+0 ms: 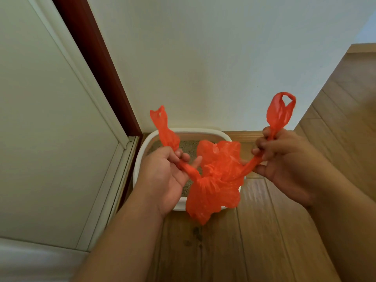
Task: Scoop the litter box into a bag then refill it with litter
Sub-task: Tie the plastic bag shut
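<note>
An orange plastic bag point(213, 184) hangs in the air between my hands, bunched and knotted at its neck. My left hand point(164, 176) grips the left handle strip, whose loose end sticks up past my fingers. My right hand point(284, 159) grips the right handle strip, its loop standing above my knuckles. Both strips are pulled taut away from the knot. Below and behind the bag sits the white litter box point(140, 155) against the wall, with grey-brown litter point(187, 148) inside. The bag hides much of the box.
The litter box sits in a corner between a white wall point(213, 58) and a white door point(50, 119) with a dark red frame point(97, 64). Wooden floor point(254, 231) spreads to the right and near me, with a few dark specks point(197, 234) under the bag.
</note>
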Available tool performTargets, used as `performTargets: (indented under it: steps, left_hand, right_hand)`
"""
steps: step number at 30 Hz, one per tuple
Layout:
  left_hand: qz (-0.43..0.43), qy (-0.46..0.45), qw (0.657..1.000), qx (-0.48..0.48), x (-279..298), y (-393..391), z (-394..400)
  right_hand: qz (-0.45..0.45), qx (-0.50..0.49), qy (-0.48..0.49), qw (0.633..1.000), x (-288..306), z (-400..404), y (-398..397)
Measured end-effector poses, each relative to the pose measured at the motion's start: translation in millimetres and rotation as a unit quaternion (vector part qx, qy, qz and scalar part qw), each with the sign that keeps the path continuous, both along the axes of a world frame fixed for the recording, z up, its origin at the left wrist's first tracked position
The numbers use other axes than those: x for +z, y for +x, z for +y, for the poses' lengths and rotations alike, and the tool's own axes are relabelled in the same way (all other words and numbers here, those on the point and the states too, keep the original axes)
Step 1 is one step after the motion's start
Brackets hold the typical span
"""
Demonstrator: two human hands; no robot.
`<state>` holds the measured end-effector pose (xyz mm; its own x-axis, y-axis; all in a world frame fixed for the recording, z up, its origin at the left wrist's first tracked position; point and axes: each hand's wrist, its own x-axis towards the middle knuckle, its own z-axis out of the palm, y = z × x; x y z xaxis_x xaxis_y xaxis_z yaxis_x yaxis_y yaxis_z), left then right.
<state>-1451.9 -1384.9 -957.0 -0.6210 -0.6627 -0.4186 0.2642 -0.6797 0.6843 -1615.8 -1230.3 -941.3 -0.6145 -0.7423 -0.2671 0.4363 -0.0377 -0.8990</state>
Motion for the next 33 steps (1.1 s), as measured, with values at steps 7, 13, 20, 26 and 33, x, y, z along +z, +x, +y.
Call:
performTargets:
  steps: [7,13,20,26,33]
  left_hand:
    - [-0.043,-0.073,0.996,-0.038,1.7,-5.2,6.6]
    - [-0.023,-0.115,0.993,-0.019,6.3,-8.2,14.3]
    - [-0.088,-0.176,0.980,-0.013,4.6,-8.6,19.0]
    - [-0.084,-0.182,0.977,-0.068,-1.4,-9.5,21.1]
    - [-0.007,-0.119,0.993,-0.013,2.7,-13.2,22.7]
  right_hand:
    - [0.084,0.043,0.031,0.995,-2.6,-5.6,12.0]
    - [0.102,0.039,0.022,0.994,-8.3,-10.2,19.2]
    - [0.104,0.019,-0.007,0.994,-12.0,-21.3,32.0]
    - [0.046,-0.021,-0.050,0.997,-11.7,-27.2,39.3]
    - [0.042,0.076,-0.054,0.995,-10.5,-22.9,38.3]
